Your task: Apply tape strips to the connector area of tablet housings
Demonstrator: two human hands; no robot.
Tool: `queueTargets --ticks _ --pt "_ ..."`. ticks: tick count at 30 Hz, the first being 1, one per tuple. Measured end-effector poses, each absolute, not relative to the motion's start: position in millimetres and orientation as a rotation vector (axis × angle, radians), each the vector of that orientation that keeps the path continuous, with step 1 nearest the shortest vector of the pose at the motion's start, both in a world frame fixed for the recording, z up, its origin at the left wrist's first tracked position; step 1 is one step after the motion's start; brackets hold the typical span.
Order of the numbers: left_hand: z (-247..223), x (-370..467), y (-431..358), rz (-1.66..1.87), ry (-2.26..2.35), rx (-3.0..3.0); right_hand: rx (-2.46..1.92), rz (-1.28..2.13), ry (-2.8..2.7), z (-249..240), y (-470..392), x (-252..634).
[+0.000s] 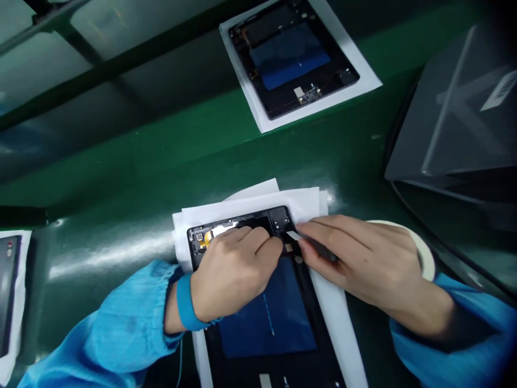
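Observation:
An opened tablet point(266, 323) with a black frame and a blue panel lies on white paper point(335, 318) in front of me. My left hand point(236, 269), with a blue wrist band point(188, 303), is closed over its upper part. The left fingertips are curled under and hidden, so what they hold does not show. My right hand point(363, 258) pinches a small white strip point(293, 235) at the tablet's upper right edge. Beneath the right hand, a cream tape roll point(426, 258) is partly covered.
Another opened tablet point(291, 59) lies on paper at the back of the green bench point(161, 161). A dark grey box-like object point(456, 118) stands at the right, with a black cable point(428, 226) before it. Part of another device point(8, 291) shows at the left edge.

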State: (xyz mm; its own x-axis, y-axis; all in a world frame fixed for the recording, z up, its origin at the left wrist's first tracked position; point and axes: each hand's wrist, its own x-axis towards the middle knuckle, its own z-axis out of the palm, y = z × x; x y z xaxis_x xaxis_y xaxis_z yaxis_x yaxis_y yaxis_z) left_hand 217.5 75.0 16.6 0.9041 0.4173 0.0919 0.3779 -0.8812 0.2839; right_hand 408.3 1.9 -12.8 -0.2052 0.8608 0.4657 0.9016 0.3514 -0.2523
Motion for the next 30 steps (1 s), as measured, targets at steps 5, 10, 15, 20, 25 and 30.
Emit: queueTargets --ticks 5,10,15,20,25,30 --pt "11.9 217.7 76.4 0.288 0.675 2.638 -1.514 -0.094 -2.096 -12.9 1.4 407.8" --pt "8.9 216.2 78.2 0.302 0.67 2.581 -1.508 -0.098 -2.103 -14.5 0.6 407.2" --pt "8.9 216.2 79.6 0.291 0.67 2.568 -1.504 -0.108 -2.108 -14.1 -1.3 407.9" --pt "8.6 217.2 79.3 0.291 0.685 2.568 -1.524 -0.159 -2.12 -14.0 -1.4 406.0" --pt "7.7 217.3 79.0 0.3 0.679 2.578 -1.525 -0.19 -2.127 -15.2 0.7 402.3" --pt "7.3 217.0 78.5 0.301 0.689 2.576 -1.533 -0.215 -2.122 -14.0 1.0 400.7"
